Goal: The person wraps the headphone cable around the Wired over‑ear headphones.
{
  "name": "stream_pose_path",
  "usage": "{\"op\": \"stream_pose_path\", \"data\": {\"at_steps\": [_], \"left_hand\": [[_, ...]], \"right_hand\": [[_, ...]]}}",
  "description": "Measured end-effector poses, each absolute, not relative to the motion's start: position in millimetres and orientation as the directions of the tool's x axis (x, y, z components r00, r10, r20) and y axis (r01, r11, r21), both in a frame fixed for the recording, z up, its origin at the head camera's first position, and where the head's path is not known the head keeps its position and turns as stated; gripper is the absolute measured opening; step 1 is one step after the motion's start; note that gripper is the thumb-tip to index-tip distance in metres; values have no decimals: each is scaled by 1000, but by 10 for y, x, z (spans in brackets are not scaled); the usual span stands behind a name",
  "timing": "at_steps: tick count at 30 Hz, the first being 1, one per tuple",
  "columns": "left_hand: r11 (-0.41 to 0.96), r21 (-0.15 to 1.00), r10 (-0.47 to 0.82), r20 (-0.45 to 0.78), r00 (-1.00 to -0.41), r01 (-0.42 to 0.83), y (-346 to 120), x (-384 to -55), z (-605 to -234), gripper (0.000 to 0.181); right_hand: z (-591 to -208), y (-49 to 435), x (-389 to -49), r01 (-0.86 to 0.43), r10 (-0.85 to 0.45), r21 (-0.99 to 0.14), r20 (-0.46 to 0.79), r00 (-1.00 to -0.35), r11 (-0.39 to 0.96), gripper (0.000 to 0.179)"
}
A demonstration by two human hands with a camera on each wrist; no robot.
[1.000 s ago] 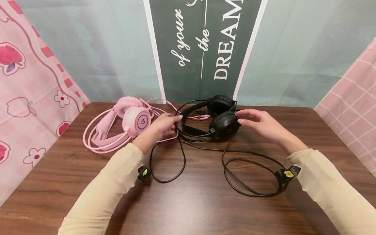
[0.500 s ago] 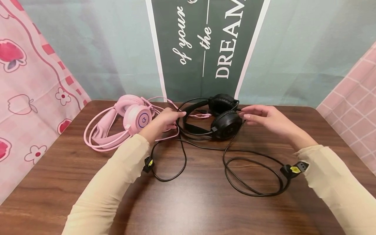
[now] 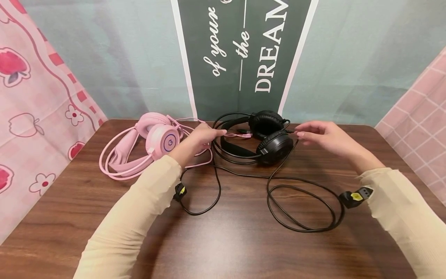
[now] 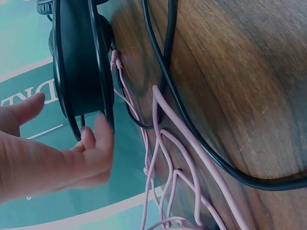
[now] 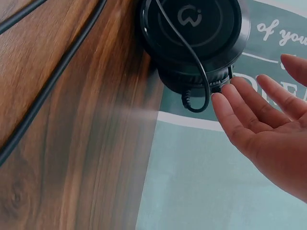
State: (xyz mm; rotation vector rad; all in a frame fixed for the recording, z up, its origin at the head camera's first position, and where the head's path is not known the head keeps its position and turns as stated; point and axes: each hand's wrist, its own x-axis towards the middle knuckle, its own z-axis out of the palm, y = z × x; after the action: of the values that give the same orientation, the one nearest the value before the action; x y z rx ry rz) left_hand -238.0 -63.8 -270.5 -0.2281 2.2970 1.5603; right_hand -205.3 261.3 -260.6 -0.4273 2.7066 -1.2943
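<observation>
The black headphones (image 3: 274,147) lie at the back middle of the table, ear cups to the right and headband (image 4: 82,62) to the left. My left hand (image 3: 201,138) has its fingertips at the headband's end, and the thumb stands apart from the fingers. My right hand (image 3: 322,136) is held beside the ear cups with its fingers extended. In the right wrist view its fingertips reach the lower edge of the ear cup (image 5: 192,28), near the small cable loop (image 5: 207,91). Part of the left hand's fingers is hidden in the head view.
Pink headphones (image 3: 163,142) lie at the left back, their pink cable (image 4: 184,127) running behind my left hand. The black cable (image 3: 306,231) loops across the table (image 3: 223,248) in front. A hanging cloth (image 3: 348,58) with a dark lettered panel stands close behind the table edge.
The black headphones have slid a little to the right, with my left hand following at the headband. My right hand has shifted right too, staying beside the ear cups. The pink headphones stay in place.
</observation>
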Motion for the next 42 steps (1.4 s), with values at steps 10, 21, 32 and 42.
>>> {"op": "stream_pose_path", "data": {"at_steps": [10,21,32,42], "left_hand": [[490,811,88,-411,-907,-320,-611,-2382,-2740,81],[592,739,13,-408,-913,-322,-493,-2409,-2934,86],[718,663,14,-316,-949,-211,-431,-2399,-2977,73],[851,519,58,-237,-970,-75,-467,-2358,-2996,35]], "right_hand": [[-2647,2695,-2073,-232,-346,-769,15,-938,596,38],[-2690,2695,-2047,-237,-379,-786,4,-925,571,39],[-2691,2669,-2036,-191,-323,-780,-16,-946,597,37],[-2696,2695,-2032,-209,-342,-783,-5,-940,586,40]]}}
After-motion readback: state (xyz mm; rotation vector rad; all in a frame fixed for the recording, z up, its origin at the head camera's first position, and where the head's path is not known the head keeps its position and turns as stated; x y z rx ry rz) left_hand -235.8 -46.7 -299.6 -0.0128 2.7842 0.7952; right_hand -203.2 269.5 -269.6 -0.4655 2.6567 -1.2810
